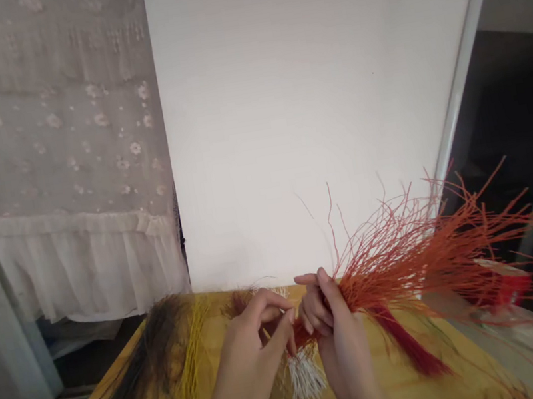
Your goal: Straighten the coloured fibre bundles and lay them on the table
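The long, loose bundle of thin orange-red fibre strands (438, 260) is above the right part of the yellow wooden tabletop (408, 393), its free ends reaching past the edge; the right hand (333, 320) is clamped around it near its gathered end; the left hand (258, 336) is just beside, thumb and forefinger tips brought close together by that end, though I cannot tell whether they pinch a strand.

The bundle looks light, and its strands springy rather than limp, since most stand out unsupported while a few droop; single strands probably bend and stray easily; the gathered end seems the surest place to hold, the splayed part the poorest.

Its long axis runs roughly level across the view; the narrow end lies between the hands, and the loose ends fan out to the person's right, upper strands slanting upward.
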The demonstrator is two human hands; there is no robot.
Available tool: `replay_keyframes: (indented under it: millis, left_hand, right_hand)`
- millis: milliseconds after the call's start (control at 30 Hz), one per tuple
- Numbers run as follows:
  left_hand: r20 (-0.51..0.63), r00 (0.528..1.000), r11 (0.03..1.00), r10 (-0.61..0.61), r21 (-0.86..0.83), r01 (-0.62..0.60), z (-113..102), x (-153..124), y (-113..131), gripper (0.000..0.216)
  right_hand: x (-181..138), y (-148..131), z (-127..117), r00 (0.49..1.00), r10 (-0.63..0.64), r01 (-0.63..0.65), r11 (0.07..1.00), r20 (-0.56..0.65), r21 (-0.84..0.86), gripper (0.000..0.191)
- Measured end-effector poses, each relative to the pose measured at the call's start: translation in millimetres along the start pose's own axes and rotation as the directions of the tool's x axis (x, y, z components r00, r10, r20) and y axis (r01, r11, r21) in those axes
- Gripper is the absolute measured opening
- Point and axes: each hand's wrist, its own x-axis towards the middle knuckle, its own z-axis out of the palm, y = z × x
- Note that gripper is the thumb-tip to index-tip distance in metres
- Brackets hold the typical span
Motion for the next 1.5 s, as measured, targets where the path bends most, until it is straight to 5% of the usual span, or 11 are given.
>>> replay_keyframes:
  millis: [300, 567, 733, 1500]
  left_hand:
    - [0.053, 0.999, 0.993, -0.003, 0.118, -0.003, -8, 3, -8, 0.013]
    - [0.080, 0.996, 0.953, 0.028, 0.297, -0.051, -12, -2, -6, 0.012]
    - [0.074, 0.986, 0.865, 0.148, 0.473, -0.165, -12, -3, -5, 0.009]
    - [0.113, 0.947, 0.804, 0.300, 0.504, -0.315, -7, -5, 4, 0.022]
  right_hand:
    - [4, -16, -7, 0.993, -0.080, 0.082, 0.996, -0.083, 0.020, 0.050]
    - [0, -24, -6, 0.992, -0.093, 0.084, 0.990, 0.083, 0.113, 0.051]
    - [4, -25, -9, 0.986, -0.100, 0.085, 0.990, 0.135, 0.110, 0.048]
    - [16, -14, -15, 0.999, -0.032, 0.030, 0.997, 0.023, 0.066, 0.048]
